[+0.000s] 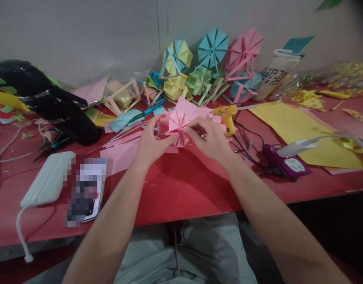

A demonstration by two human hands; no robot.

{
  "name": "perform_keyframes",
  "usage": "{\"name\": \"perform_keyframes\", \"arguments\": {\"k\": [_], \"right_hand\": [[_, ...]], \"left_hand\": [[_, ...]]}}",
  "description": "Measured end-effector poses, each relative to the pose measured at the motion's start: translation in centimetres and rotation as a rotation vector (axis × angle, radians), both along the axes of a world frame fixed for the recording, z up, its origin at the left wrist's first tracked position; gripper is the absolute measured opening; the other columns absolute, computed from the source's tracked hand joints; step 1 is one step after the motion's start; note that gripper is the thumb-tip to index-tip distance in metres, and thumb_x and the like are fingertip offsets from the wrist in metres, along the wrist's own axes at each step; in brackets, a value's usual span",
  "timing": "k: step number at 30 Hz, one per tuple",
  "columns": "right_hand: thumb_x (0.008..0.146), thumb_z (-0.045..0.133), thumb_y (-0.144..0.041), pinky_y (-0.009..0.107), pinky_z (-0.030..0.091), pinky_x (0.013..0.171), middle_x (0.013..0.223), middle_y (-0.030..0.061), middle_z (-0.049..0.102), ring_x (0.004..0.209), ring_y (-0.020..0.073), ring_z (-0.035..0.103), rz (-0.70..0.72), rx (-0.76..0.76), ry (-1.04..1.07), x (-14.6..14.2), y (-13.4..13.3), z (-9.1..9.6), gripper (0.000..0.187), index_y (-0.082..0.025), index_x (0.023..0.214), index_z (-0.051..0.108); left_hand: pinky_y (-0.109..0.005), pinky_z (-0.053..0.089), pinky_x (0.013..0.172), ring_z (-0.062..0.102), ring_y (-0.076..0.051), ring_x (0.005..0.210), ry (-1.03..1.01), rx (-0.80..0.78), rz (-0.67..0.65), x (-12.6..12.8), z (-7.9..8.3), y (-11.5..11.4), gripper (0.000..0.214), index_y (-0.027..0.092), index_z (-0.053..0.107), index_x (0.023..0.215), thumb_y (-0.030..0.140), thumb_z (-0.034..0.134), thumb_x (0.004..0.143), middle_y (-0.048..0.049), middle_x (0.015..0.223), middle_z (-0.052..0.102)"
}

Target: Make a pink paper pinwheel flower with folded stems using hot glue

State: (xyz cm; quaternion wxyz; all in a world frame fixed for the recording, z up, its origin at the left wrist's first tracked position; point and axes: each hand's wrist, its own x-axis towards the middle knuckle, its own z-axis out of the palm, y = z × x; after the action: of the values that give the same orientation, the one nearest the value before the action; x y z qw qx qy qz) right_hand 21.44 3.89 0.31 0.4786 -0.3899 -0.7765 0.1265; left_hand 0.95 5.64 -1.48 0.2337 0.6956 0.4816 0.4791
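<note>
Between my two hands, above the red table, is a pink folded-paper rosette [179, 123] with pleats fanning out from its centre. My left hand [153, 142] grips its left side, the thumb at the lower edge and the fingers behind. On the right, my right hand [210, 137] pinches the rosette close to its middle with thumb and forefinger. Pink paper sheets [119, 156] lie beneath and behind it. A yellow glue gun [228, 118] rests just beyond my right hand.
Finished paper lanterns [212, 48] lean along the wall. A black bottle [63, 110] tilts at the left; a white power bank [49, 179] and a phone [88, 193] lie nearer. At right are a purple power strip [298, 167] with cables and yellow paper sheets [290, 126].
</note>
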Motion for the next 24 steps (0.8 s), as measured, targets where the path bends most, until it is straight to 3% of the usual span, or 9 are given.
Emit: {"name": "perform_keyframes", "arguments": {"k": [7, 17, 24], "right_hand": [[0.095, 0.06, -0.035, 0.029, 0.047, 0.063, 0.081, 0.0024, 0.069, 0.067, 0.0141, 0.059, -0.051, -0.101, 0.083, 0.2, 0.3, -0.5, 0.016, -0.02, 0.089, 0.063], [0.092, 0.062, -0.037, 0.032, 0.049, 0.065, 0.075, 0.0032, 0.068, 0.066, 0.0151, 0.06, -0.027, -0.225, 0.155, 0.2, 0.6, -0.8, 0.019, -0.019, 0.084, 0.063], [0.089, 0.066, -0.045, 0.034, 0.054, 0.069, 0.081, 0.004, 0.07, 0.072, 0.0163, 0.065, 0.009, -0.255, 0.245, 0.2, 0.7, -1.2, 0.025, -0.02, 0.088, 0.063]], "left_hand": [[-0.05, 0.048, 0.11, 0.052, -0.032, 0.136, 0.076, 0.069, 0.02, 0.6, 0.8, -1.0, 0.071, 0.026, 0.052, 0.14, 0.031, 0.08, 0.074, -0.0118, 0.147, 0.056], [-0.05, 0.047, 0.109, 0.055, -0.032, 0.131, 0.099, 0.144, 0.033, 0.9, 0.2, -1.1, 0.07, 0.025, 0.051, 0.14, 0.033, 0.08, 0.077, -0.0133, 0.142, 0.057], [-0.049, 0.049, 0.106, 0.057, -0.031, 0.124, 0.116, 0.201, 0.044, 1.2, 0.4, -1.2, 0.074, 0.027, 0.047, 0.143, 0.046, 0.079, 0.079, -0.0129, 0.138, 0.059]]}}
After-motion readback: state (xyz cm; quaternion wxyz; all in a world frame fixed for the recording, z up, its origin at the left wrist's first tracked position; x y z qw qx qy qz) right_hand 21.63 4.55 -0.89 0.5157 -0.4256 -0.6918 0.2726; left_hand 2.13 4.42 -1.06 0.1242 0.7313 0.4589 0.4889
